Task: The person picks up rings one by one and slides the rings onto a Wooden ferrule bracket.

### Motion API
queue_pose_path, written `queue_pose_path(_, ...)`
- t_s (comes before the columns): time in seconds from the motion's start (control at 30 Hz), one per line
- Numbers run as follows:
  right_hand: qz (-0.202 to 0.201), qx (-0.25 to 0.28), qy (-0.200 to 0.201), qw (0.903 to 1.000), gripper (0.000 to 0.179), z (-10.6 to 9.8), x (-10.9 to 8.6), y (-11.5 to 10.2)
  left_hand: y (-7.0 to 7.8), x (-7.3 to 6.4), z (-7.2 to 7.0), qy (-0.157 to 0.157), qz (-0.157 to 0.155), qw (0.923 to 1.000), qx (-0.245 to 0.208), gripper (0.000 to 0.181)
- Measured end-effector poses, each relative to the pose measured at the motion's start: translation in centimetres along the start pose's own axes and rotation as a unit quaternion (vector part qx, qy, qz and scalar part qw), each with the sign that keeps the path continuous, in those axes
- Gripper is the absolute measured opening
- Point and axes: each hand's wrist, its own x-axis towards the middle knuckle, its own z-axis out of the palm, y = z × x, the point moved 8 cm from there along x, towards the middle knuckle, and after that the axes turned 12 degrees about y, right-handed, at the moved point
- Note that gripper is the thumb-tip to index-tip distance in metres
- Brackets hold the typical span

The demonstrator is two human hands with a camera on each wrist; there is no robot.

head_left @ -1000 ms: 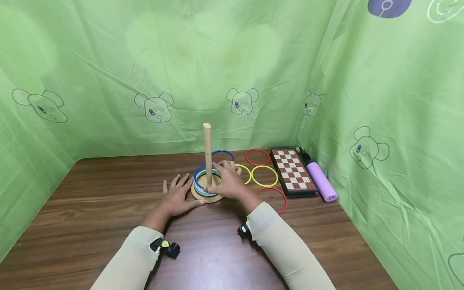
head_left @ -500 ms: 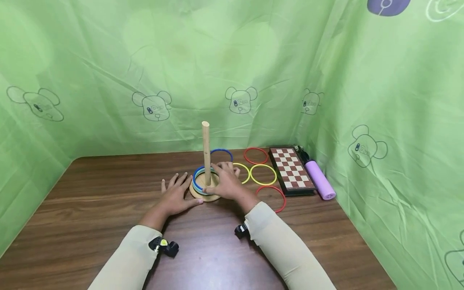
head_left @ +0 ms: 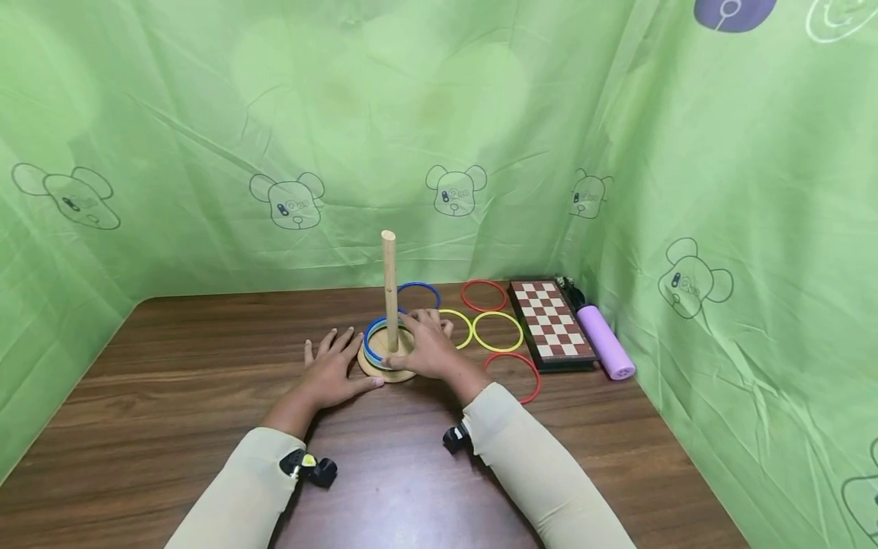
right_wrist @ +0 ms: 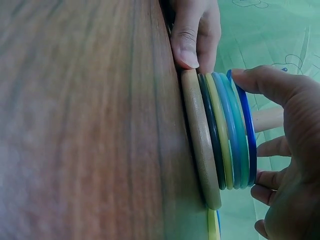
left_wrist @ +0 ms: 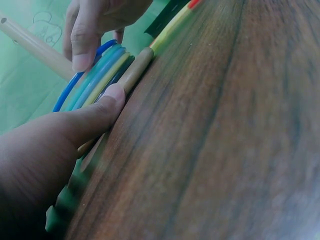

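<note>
A wooden peg stands upright on a round wooden base. Green, yellow, light blue and teal rings lie stacked around it, with a dark blue ring topmost. My right hand pinches this blue ring, thumb at the near rim and fingers at the far side. In the right wrist view the ring leans slightly, its thumb side raised a little off the teal ring. My left hand rests on the table with fingers spread, its thumb touching the base's edge.
Right of the peg lie two yellow rings, two red rings and another blue ring, flat on the table. Beyond them are a checkered game board and a purple cylinder. Green curtains stand behind and beside the table.
The blue ring has come down a little along the peg, closer to the stack, with my right hand. The left hand stays in place; the head view has shifted slightly.
</note>
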Motion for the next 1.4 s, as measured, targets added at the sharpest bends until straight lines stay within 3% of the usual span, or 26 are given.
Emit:
queue_pose_path(0.3,0.0,-0.003,-0.008,1.0,0.105,0.1,0.0,0.2,0.0,0.0,0.0,0.001,0.0,1.0,0.003,0.117)
queue_pose_path(0.57,-0.009,0.024,0.018,0.9995,0.103,-0.7,0.3,0.6,0.0,0.1,0.1,0.002,0.001,1.0,0.006,0.116)
queue_pose_path(0.73,0.016,0.071,0.017,0.9972,0.092,-2.1,1.1,1.9,0.0,0.1,0.1,0.005,0.001,1.0,0.007,0.115)
queue_pose_path(0.97,0.072,0.153,-0.002,0.9857,0.077,-3.3,2.9,5.0,0.0,-0.1,0.1,0.001,-0.002,1.0,0.006,0.116)
queue_pose_path(1.23,0.059,0.108,-0.024,0.9921,0.076,-3.1,6.0,6.4,-0.2,0.0,0.1,0.001,-0.004,1.0,0.007,0.116)
queue_pose_path(1.4,0.092,0.113,-0.041,0.9884,0.076,-2.3,7.1,7.6,-0.1,-0.1,0.1,0.002,-0.004,0.9999,0.01,0.117)
